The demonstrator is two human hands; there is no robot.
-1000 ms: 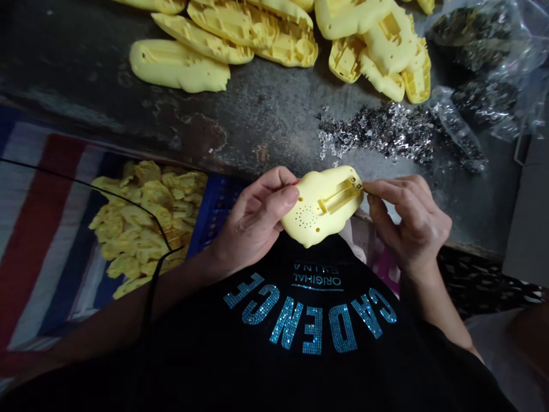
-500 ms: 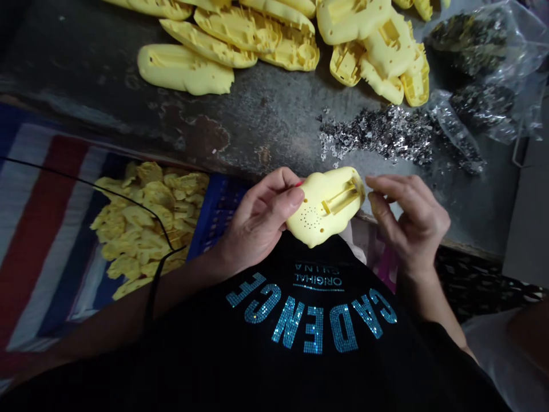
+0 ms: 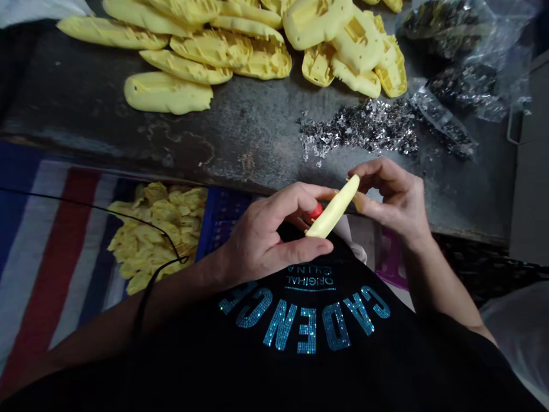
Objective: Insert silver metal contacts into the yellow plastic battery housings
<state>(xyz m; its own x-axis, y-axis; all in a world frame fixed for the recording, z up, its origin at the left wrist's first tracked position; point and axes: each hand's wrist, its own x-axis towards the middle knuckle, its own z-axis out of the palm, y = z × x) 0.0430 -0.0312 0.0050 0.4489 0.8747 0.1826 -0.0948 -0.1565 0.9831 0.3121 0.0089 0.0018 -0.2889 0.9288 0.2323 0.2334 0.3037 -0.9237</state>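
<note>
A person in a black shirt (image 3: 240,355) with glittering blue letters grips a yellow shell (image 3: 334,209) in the left hand (image 3: 278,234), its thumb below and its fingers behind, a touch of red showing at one fingertip. The shell is held just in front of the near edge of the bench (image 3: 253,129), turned edge-on and tilted, its upper end toward the right hand (image 3: 388,197). That hand is bent, with thumb and forefinger close around the upper end; it appears to touch the shell, though from this angle one cannot tell whether the fingers pinch it or a small part.

Beyond, on the dark, worn bench, a loose heap of tiny metal pieces (image 3: 364,129) glints beside a narrow clear bag (image 3: 444,120), with larger plastic bags (image 3: 463,34) behind. More yellow shells (image 3: 171,91) lie across the far side in two clusters, some hollow side up.

Below at left, a pile of yellow pieces (image 3: 158,229) sits beside a blue basket (image 3: 218,212), near a striped cloth (image 3: 47,252). A black cord (image 3: 107,212) crosses over both cloth and pile.
</note>
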